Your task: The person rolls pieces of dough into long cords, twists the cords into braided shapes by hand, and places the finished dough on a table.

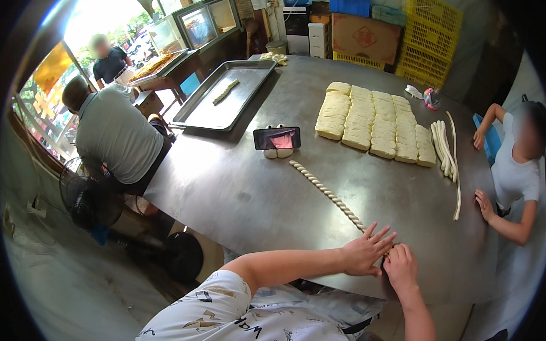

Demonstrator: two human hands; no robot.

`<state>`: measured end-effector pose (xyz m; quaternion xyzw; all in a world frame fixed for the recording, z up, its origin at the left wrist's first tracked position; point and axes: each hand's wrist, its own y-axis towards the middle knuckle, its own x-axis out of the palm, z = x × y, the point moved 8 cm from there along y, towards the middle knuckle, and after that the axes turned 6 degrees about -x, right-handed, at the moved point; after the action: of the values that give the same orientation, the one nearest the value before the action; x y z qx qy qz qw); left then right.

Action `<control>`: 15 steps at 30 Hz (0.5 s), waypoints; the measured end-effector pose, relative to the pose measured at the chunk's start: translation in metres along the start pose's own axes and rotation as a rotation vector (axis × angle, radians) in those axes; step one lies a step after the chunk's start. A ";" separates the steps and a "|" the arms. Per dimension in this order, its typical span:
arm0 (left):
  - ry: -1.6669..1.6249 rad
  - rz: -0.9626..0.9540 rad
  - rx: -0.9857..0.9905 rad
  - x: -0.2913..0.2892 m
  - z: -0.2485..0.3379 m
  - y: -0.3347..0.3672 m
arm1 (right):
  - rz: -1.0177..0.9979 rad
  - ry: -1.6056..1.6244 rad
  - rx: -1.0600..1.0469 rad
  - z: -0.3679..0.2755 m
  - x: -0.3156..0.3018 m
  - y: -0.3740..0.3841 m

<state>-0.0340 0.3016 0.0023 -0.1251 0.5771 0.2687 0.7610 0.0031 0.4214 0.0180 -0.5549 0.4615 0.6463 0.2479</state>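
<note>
A twisted rope of dough (325,191) runs slantwise over the steel table, its near end reaching under my hands. My left hand (367,252) lies over that end with its fingers stretched out and spread. Right beside it, touching or nearly so, my right hand (401,266) is closed with its fingers curled down; the dough's tip is hidden there, so what it pinches cannot be seen. Beyond the rope's far end a phone (277,138) leans in a small stand. Rows of thick pale dough blocks (373,122) lie at the far right, with several plain dough strips (443,151) alongside.
A metal tray (226,115) holding one short twisted dough piece (226,92) rests at the table's far left. At the right edge a person (516,162) has both hands by the table (256,201). Another person sits at left near a fan (87,192). Yellow crates (428,39) stand behind.
</note>
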 end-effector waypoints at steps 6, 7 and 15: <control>0.032 0.200 -0.046 -0.022 -0.045 0.057 | -0.074 0.121 0.173 0.056 0.008 0.072; -0.034 0.146 0.015 -0.007 -0.040 0.054 | -0.002 0.062 0.078 0.045 0.005 0.059; 0.104 0.179 -0.133 -0.028 -0.028 0.059 | -0.217 0.051 0.255 0.055 0.004 0.051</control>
<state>-0.0944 0.3287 0.0270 -0.1372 0.6054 0.3667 0.6929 -0.0670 0.4456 0.0277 -0.5817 0.4833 0.5376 0.3729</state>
